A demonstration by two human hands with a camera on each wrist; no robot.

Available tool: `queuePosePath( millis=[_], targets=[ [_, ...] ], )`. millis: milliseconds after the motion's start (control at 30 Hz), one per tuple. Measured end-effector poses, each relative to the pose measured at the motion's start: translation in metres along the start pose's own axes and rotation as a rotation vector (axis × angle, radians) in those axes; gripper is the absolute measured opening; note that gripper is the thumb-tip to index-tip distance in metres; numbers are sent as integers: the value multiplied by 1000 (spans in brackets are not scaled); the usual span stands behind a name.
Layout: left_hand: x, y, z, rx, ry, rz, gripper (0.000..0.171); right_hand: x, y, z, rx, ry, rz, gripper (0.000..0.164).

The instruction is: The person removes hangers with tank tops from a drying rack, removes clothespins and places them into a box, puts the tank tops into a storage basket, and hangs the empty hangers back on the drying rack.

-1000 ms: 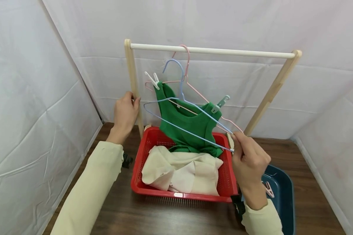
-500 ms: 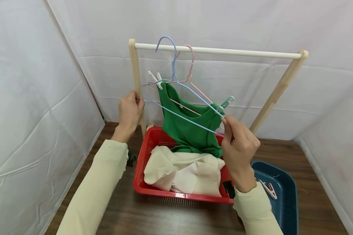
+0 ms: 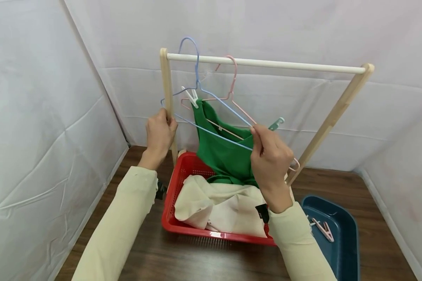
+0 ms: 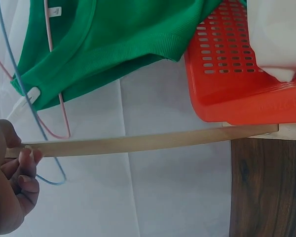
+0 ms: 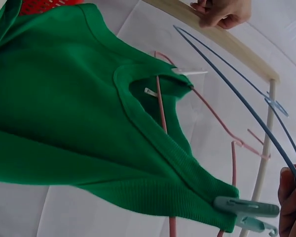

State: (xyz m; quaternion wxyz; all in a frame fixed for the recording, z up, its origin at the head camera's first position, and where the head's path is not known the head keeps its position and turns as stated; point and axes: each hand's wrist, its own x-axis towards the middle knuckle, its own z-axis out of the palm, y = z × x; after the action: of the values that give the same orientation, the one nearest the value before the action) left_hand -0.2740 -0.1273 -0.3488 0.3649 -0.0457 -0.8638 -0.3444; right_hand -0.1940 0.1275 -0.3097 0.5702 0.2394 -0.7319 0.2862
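Observation:
My left hand (image 3: 160,130) grips the left wooden post (image 3: 166,80) of a small clothes rack. My right hand (image 3: 271,156) pinches the right end of a light blue wire hanger (image 3: 197,70). That hanger's hook reaches over the white rail (image 3: 285,65) near its left end; whether it bears on the rail I cannot tell. Behind it, a pink hanger (image 3: 235,76) hangs from the rail and carries a green sleeveless top (image 3: 223,156). A white clothespin (image 3: 194,98) clips one strap. A pale green clothespin (image 5: 246,207) clips the other, partly hidden by my right hand in the head view.
Below the rack stands a red basket (image 3: 214,235) with cream cloth (image 3: 195,203) in it; the green top's lower part hangs into it. A dark blue tray (image 3: 351,238) to the right holds a pink clothespin (image 3: 325,232) and another clothespin. White curtains surround the brown tabletop (image 3: 137,234).
My right hand has moved left and up with the blue hanger, raising its hook from below the rail to over it. The left hand keeps its grip on the post.

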Motion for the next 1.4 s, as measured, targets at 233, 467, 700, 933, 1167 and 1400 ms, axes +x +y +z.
queuePosePath(
  millis=[233, 467, 700, 933, 1167, 1400],
  targets=[
    [0, 3, 3, 24, -11, 7, 13, -10, -6, 9, -64, -85, 8, 9],
    [1, 6, 3, 24, -31, -26, 15, -21, -8, 12, -44, -174, 9, 11],
    [3, 6, 1, 25, -51, -31, 15, -22, -7, 9, -58, -239, 39, 17],
    [3, 7, 1, 23, -40, -30, 15, -19, -1, -3, 15, -233, 53, 13],
    [3, 7, 1, 22, -33, -26, 14, -14, 6, -20, 11, -124, 75, 10],
    [4, 4, 2, 23, -24, -16, 13, -14, 19, -37, -50, -62, 159, 17]
  ],
)
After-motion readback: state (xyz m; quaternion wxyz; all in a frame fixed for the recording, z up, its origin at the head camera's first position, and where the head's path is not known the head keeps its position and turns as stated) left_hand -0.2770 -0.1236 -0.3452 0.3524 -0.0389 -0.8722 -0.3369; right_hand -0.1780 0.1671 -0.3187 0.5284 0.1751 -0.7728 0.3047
